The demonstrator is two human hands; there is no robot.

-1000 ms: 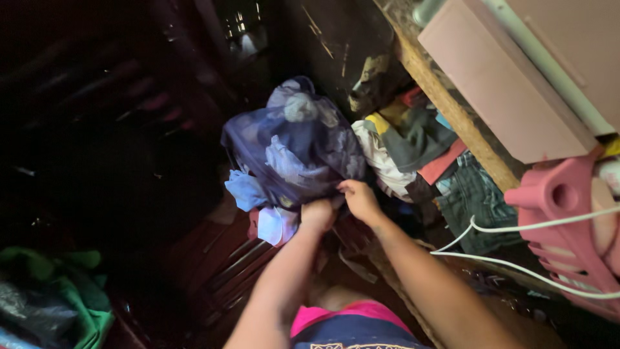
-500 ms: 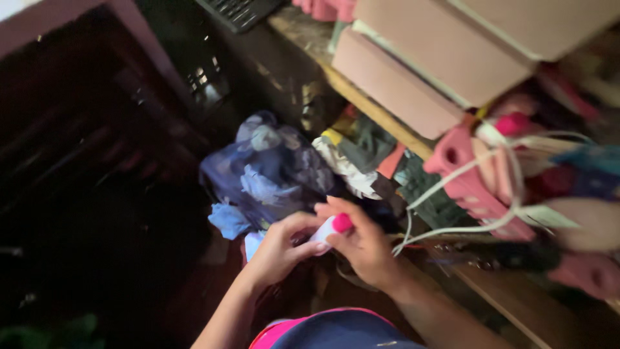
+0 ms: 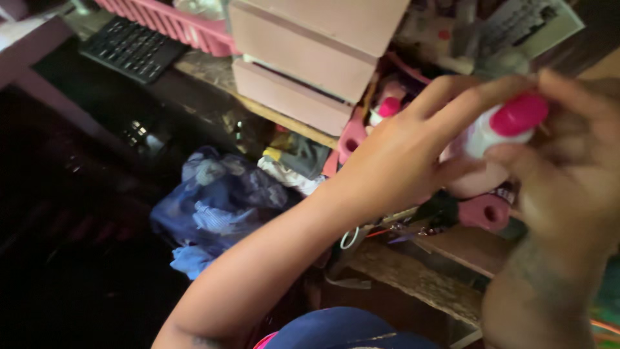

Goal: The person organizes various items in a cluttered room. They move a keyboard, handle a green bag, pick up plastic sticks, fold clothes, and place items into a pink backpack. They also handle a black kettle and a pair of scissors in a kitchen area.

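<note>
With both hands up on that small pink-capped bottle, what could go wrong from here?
1. The small bottle is pinched only by fingertips of the left hand and right hand; it might slip.
2. If it drops, it could vanish into the dark clutter below, near the blue cloth bundle.
3. The view is blurred, so the grip may be misjudged.

Both hands raised close to camera, blurred. Left hand (image 3: 413, 155) and right hand (image 3: 568, 174) hold 1 small white bottle (image 3: 481, 136), pink cap (image 3: 516, 115). Below: blue crumpled cloth bundle (image 3: 213, 200). Above: 2 stacked pink boxes (image 3: 310, 58), black keyboard (image 3: 126, 46).
</note>
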